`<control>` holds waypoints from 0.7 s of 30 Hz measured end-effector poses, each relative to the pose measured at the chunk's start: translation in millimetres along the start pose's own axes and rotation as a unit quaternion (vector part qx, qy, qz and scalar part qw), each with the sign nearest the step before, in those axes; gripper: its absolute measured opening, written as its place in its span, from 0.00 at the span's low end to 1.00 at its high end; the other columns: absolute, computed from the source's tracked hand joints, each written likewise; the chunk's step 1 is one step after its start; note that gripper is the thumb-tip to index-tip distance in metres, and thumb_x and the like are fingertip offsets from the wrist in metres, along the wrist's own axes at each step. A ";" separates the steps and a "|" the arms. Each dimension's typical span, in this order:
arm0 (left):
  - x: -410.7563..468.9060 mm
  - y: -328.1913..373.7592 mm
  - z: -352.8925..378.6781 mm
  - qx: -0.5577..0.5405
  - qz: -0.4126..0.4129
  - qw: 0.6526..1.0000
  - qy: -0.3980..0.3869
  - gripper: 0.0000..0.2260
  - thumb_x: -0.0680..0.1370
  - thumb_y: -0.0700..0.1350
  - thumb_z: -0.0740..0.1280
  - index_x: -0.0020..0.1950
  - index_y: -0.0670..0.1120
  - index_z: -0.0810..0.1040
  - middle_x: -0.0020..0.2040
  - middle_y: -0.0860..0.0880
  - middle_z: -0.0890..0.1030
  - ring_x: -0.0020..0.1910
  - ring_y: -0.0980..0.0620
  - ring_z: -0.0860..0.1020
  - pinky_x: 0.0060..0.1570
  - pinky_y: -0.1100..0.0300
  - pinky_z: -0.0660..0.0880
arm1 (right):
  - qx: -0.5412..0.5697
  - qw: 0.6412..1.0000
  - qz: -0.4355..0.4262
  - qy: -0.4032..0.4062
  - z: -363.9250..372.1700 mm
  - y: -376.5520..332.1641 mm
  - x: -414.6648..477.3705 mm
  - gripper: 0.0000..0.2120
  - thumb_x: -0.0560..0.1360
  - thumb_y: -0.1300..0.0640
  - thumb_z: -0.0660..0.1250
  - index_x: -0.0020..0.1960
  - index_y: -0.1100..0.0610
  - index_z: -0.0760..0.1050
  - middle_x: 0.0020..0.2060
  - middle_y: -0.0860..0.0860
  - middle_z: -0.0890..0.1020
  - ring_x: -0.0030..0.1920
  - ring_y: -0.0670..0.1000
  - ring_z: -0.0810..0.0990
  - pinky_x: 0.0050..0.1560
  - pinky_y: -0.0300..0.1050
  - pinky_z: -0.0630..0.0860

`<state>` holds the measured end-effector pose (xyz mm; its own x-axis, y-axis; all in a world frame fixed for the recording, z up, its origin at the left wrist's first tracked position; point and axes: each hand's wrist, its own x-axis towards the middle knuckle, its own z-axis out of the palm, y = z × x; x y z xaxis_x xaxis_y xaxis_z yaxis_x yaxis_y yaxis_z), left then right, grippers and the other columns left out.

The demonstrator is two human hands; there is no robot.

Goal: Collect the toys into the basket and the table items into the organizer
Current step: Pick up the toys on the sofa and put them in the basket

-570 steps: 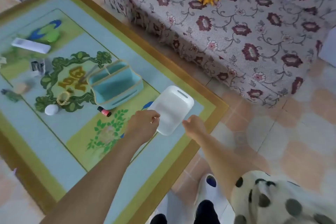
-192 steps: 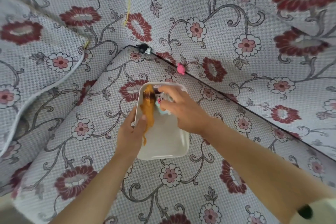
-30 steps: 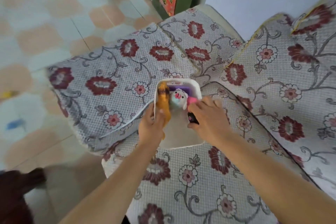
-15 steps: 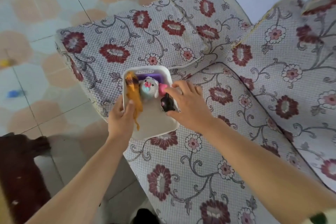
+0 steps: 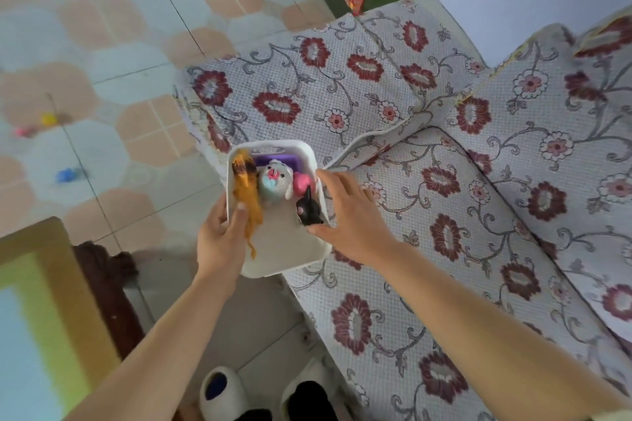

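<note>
A white basket (image 5: 290, 249) hangs over the front edge of the flowered sofa (image 5: 444, 215). It holds an orange animal toy (image 5: 244, 186), a white and blue plush (image 5: 275, 181), a pink toy (image 5: 301, 181), a purple toy (image 5: 278, 160) and a black toy (image 5: 307, 212). My left hand (image 5: 220, 239) grips the basket's left rim with its thumb inside, beside the orange toy. My right hand (image 5: 349, 215) rests against the right rim, fingers spread and fairly straight. The black toy lies just beside its thumb.
Small yellow (image 5: 48, 119), pink (image 5: 22, 131) and blue (image 5: 65, 175) toys lie on the tiled floor at the left. The corner of the low table (image 5: 37, 249) shows at lower left, above its dark wooden leg (image 5: 109, 284). My slippers (image 5: 219, 390) stand below the basket.
The view and the basket have shifted towards the sofa's front edge. My right hand has let go of the black toy, which now lies in the basket, and its fingers have spread.
</note>
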<state>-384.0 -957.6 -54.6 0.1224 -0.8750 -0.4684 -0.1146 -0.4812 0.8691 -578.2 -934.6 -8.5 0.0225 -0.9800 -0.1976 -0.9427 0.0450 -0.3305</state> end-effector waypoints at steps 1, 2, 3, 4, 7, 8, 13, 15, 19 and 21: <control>0.2 8.0 -13.1 -0.001 0.003 1.000 -0.001 0.10 0.79 0.53 0.63 0.58 0.54 0.80 0.42 0.56 0.82 0.41 0.55 0.80 0.40 0.58 0.76 | 0.006 1.000 0.000 -0.004 -2.9 -14.1 3.6 0.40 0.70 0.45 0.71 0.74 0.52 0.54 0.68 0.51 0.65 0.68 0.53 0.66 0.69 0.53 0.63; 1.1 16.3 -26.2 -0.001 0.007 1.000 0.000 0.09 0.79 0.53 0.63 0.57 0.55 0.79 0.43 0.55 0.82 0.41 0.55 0.80 0.40 0.58 0.76 | 0.015 1.000 0.000 -0.006 -6.1 -28.1 7.7 0.40 0.71 0.45 0.71 0.74 0.51 0.53 0.68 0.51 0.65 0.68 0.53 0.67 0.69 0.53 0.63; 2.8 25.3 -40.2 -0.003 0.012 1.000 0.000 0.08 0.80 0.52 0.62 0.57 0.56 0.78 0.42 0.56 0.82 0.39 0.55 0.80 0.38 0.59 0.76 | 0.025 1.000 0.000 -0.010 -9.3 -42.9 13.4 0.39 0.71 0.46 0.71 0.74 0.51 0.53 0.68 0.52 0.65 0.67 0.54 0.67 0.69 0.54 0.64; 4.2 34.1 -52.0 -0.005 0.015 1.000 0.002 0.07 0.80 0.51 0.62 0.56 0.57 0.77 0.41 0.56 0.81 0.38 0.57 0.79 0.36 0.61 0.75 | 0.034 0.999 0.001 -0.012 -11.6 -54.9 19.3 0.39 0.71 0.46 0.71 0.73 0.50 0.52 0.67 0.52 0.66 0.66 0.54 0.68 0.69 0.55 0.64; 14.7 56.1 -88.3 -0.008 0.027 0.999 0.019 0.11 0.80 0.52 0.61 0.62 0.56 0.75 0.43 0.55 0.81 0.38 0.59 0.79 0.33 0.64 0.73 | 0.046 0.999 -0.018 -0.014 -17.4 -93.4 43.7 0.38 0.71 0.47 0.71 0.73 0.50 0.53 0.66 0.53 0.67 0.65 0.56 0.71 0.67 0.57 0.67; 19.7 62.1 -100.0 -0.009 0.029 0.999 0.031 0.12 0.81 0.52 0.61 0.63 0.56 0.74 0.43 0.55 0.81 0.39 0.59 0.78 0.32 0.65 0.73 | 0.048 0.998 -0.029 -0.019 -18.4 -105.7 52.9 0.38 0.71 0.47 0.71 0.73 0.51 0.53 0.67 0.53 0.68 0.64 0.56 0.71 0.66 0.56 0.68; 58.7 75.2 -141.7 -0.039 0.018 0.994 0.102 0.14 0.81 0.51 0.61 0.65 0.51 0.75 0.47 0.49 0.81 0.39 0.58 0.78 0.32 0.67 0.72 | 0.031 0.994 -0.100 -0.034 -13.8 -151.4 119.7 0.38 0.74 0.48 0.69 0.75 0.51 0.50 0.68 0.54 0.70 0.58 0.57 0.78 0.58 0.53 0.76; 75.0 75.1 -148.3 -0.050 0.020 0.992 0.118 0.12 0.81 0.48 0.61 0.61 0.48 0.77 0.44 0.49 0.81 0.38 0.56 0.78 0.30 0.68 0.73 | 0.038 0.991 -0.121 -0.042 -9.2 -158.9 143.8 0.37 0.74 0.49 0.68 0.75 0.51 0.50 0.67 0.54 0.72 0.51 0.56 0.80 0.51 0.52 0.79; 112.9 77.4 -153.8 -0.069 0.007 0.985 0.158 0.09 0.81 0.46 0.60 0.56 0.46 0.78 0.38 0.51 0.78 0.37 0.55 0.76 0.27 0.75 0.70 | 0.031 0.984 -0.158 -0.074 1.1 -167.8 198.1 0.37 0.74 0.49 0.68 0.75 0.52 0.51 0.60 0.54 0.75 0.39 0.50 0.74 0.39 0.46 0.74; 128.0 80.1 -153.9 -0.084 -0.001 0.981 0.174 0.07 0.81 0.46 0.60 0.53 0.47 0.78 0.38 0.51 0.77 0.37 0.54 0.75 0.27 0.75 0.70 | 0.021 0.981 -0.170 -0.090 2.7 -172.2 222.7 0.36 0.74 0.48 0.68 0.74 0.52 0.51 0.60 0.54 0.76 0.38 0.50 0.75 0.38 0.48 0.76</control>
<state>-225.8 -1100.0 -20.5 0.4548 -0.7890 -0.4131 0.0468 -0.4421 0.8957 -409.9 -1160.1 1.8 0.3952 -0.8900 -0.2274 -0.8562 -0.2671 -0.4423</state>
